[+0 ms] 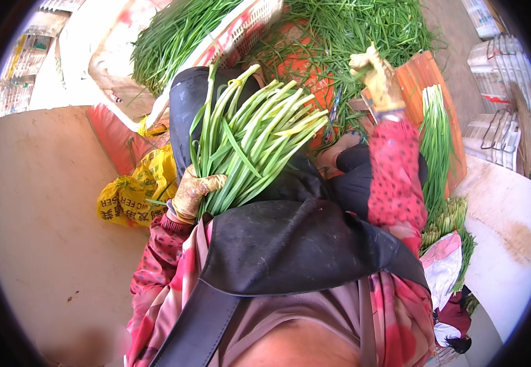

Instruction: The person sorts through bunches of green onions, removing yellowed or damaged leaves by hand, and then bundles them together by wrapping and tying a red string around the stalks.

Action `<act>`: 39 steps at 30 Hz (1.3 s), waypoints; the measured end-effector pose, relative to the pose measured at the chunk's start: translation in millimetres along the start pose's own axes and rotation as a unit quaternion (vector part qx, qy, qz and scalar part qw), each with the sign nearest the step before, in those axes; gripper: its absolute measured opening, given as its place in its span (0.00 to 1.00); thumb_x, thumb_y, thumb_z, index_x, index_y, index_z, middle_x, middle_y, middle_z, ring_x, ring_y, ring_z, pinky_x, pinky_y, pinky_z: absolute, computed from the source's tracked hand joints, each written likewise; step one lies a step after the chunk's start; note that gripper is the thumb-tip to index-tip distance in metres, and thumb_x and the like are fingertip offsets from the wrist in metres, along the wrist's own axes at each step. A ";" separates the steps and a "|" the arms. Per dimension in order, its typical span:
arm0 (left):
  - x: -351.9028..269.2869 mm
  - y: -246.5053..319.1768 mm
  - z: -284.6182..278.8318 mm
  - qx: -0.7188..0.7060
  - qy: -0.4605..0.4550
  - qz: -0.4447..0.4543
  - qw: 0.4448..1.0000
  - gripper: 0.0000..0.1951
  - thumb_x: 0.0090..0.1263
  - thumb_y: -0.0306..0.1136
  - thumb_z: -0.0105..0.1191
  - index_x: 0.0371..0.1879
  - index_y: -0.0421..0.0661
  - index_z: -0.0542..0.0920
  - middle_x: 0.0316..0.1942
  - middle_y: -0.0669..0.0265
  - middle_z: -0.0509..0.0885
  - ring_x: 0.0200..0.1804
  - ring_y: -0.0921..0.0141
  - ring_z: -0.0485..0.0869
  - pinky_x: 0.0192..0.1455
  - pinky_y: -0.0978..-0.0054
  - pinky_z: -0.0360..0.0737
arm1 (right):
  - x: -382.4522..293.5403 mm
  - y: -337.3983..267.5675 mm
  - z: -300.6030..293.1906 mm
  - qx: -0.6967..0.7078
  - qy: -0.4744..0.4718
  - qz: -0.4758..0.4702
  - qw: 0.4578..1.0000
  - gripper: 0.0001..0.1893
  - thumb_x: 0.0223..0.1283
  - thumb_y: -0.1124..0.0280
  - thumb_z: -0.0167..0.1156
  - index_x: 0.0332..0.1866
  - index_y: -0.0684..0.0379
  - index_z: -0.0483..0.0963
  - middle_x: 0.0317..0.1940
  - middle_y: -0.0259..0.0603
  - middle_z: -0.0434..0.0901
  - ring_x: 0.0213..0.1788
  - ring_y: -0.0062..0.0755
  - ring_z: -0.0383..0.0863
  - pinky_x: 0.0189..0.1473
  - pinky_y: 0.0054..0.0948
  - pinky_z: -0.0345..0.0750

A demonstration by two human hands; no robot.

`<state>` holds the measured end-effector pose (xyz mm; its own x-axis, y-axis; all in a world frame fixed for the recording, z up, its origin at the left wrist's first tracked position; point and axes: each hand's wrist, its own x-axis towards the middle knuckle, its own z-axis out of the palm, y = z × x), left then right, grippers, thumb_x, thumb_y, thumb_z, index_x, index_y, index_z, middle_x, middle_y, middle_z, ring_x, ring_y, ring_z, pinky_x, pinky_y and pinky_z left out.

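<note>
My left hand (196, 192), in a stained yellow work glove, grips a loose bunch of green leafy stalks (256, 137) by its lower part. The pale cut ends fan out up and to the right over my lap. My right hand (377, 80), in a matching glove, is raised at the near edge of a heap of green chive-like leaves (361, 27). Its fingers look partly bent, and whether they hold anything is unclear. Beside it, a bundle of chives (435, 137) with white ends lies on an orange-brown wooden board (453, 169).
A white plastic basket (251, 32) with more greens stands at upper left. A yellow printed plastic bag (139, 188) lies left of my leg. Stacked white crates (499, 64) line the right. More bundles (444, 220) and another person (453, 316) are at lower right.
</note>
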<state>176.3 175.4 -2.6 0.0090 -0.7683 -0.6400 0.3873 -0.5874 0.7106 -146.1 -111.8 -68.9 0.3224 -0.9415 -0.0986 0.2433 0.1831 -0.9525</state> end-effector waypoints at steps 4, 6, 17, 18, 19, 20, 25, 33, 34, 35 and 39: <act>1.3 0.6 5.9 -0.046 0.007 0.003 0.999 0.21 0.57 0.26 0.63 0.52 0.41 0.80 0.41 0.66 0.85 0.39 0.74 0.82 0.46 0.75 0.79 | -70.2 -29.5 72.4 -0.350 -0.175 -0.186 0.901 0.13 0.61 0.57 0.61 0.42 0.56 0.79 0.40 0.36 0.81 0.45 0.38 0.79 0.51 0.36 0.74; 0.6 -0.3 4.9 -0.061 0.014 0.008 0.998 0.22 0.57 0.26 0.62 0.53 0.41 0.79 0.42 0.65 0.85 0.39 0.73 0.83 0.46 0.75 0.80 | -87.5 -19.6 90.9 -0.562 -0.174 -0.293 0.753 0.10 0.52 0.61 0.65 0.40 0.46 0.81 0.48 0.32 0.78 0.49 0.42 0.76 0.53 0.39 0.72; -3.1 -2.9 7.2 -0.115 0.057 0.031 0.991 0.18 0.61 0.28 0.59 0.51 0.39 0.78 0.38 0.65 0.84 0.36 0.72 0.83 0.41 0.75 0.81 | -101.4 19.5 112.3 -0.561 -0.178 -0.317 0.744 0.09 0.59 0.59 0.60 0.42 0.46 0.79 0.40 0.29 0.80 0.47 0.35 0.77 0.59 0.41 0.66; -6.2 0.5 8.2 -0.112 0.051 0.034 0.992 0.18 0.61 0.29 0.59 0.51 0.39 0.78 0.38 0.65 0.84 0.36 0.73 0.83 0.41 0.75 0.81 | -104.8 13.3 120.2 -0.589 -0.175 -0.322 0.720 0.08 0.60 0.58 0.59 0.41 0.46 0.79 0.40 0.29 0.80 0.46 0.34 0.78 0.60 0.42 0.64; -6.3 -1.3 6.4 -0.118 0.054 0.037 0.991 0.18 0.61 0.29 0.59 0.51 0.39 0.78 0.39 0.65 0.84 0.37 0.72 0.83 0.41 0.75 0.81 | -105.6 14.6 120.0 -0.574 -0.165 -0.329 0.731 0.08 0.61 0.58 0.58 0.41 0.46 0.79 0.40 0.29 0.80 0.46 0.33 0.78 0.60 0.42 0.64; -5.2 -5.4 2.8 -0.123 0.057 0.040 0.990 0.19 0.61 0.29 0.59 0.52 0.39 0.78 0.39 0.65 0.84 0.37 0.72 0.83 0.42 0.75 0.81 | -106.4 17.9 118.7 -0.559 -0.156 -0.336 0.742 0.08 0.62 0.58 0.57 0.41 0.45 0.79 0.39 0.29 0.80 0.46 0.33 0.78 0.60 0.43 0.64; -9.0 -11.3 4.5 -0.151 0.069 0.060 0.984 0.21 0.62 0.32 0.58 0.55 0.39 0.76 0.42 0.64 0.84 0.38 0.70 0.83 0.43 0.74 0.82 | -101.6 7.3 108.7 -0.068 -0.049 -0.002 0.997 0.16 0.72 0.58 0.49 0.38 0.60 0.76 0.29 0.39 0.81 0.32 0.32 0.81 0.48 0.34 0.78; -10.1 -14.1 2.1 -0.177 0.051 0.041 0.982 0.22 0.61 0.31 0.59 0.55 0.39 0.76 0.43 0.62 0.84 0.39 0.69 0.84 0.44 0.72 0.82 | -30.1 -39.9 28.8 0.335 0.173 -0.111 0.920 0.15 0.66 0.66 0.58 0.48 0.69 0.74 0.20 0.26 0.64 0.23 0.17 0.64 0.40 0.28 0.78; -10.1 -11.3 4.3 -0.174 0.037 0.050 0.983 0.22 0.61 0.31 0.59 0.55 0.38 0.76 0.43 0.62 0.84 0.39 0.69 0.84 0.44 0.72 0.82 | -32.7 -63.2 29.2 0.303 0.180 -0.129 0.927 0.15 0.66 0.66 0.58 0.48 0.69 0.75 0.21 0.26 0.65 0.23 0.17 0.65 0.39 0.27 0.77; -10.3 -8.6 6.1 -0.171 0.023 0.059 0.983 0.22 0.61 0.30 0.59 0.55 0.38 0.76 0.43 0.62 0.84 0.40 0.69 0.84 0.45 0.71 0.82 | -36.7 -82.9 29.0 0.271 0.187 -0.146 0.933 0.15 0.65 0.67 0.58 0.48 0.69 0.76 0.22 0.26 0.65 0.23 0.18 0.65 0.38 0.25 0.76; -13.5 -2.2 9.8 -0.120 0.043 0.056 0.990 0.24 0.60 0.29 0.60 0.57 0.38 0.75 0.46 0.61 0.83 0.43 0.68 0.84 0.49 0.70 0.81 | -50.0 -81.1 97.6 -0.067 -0.084 -0.063 0.992 0.10 0.65 0.65 0.56 0.38 0.60 0.79 0.38 0.41 0.84 0.23 0.17 0.73 0.30 0.21 0.75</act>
<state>166.4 184.6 7.4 0.1392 -0.7944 -0.5913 0.5872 -0.4146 0.6952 -92.6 -51.9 41.4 0.4476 -0.8921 0.0623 0.1707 0.0169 -0.9852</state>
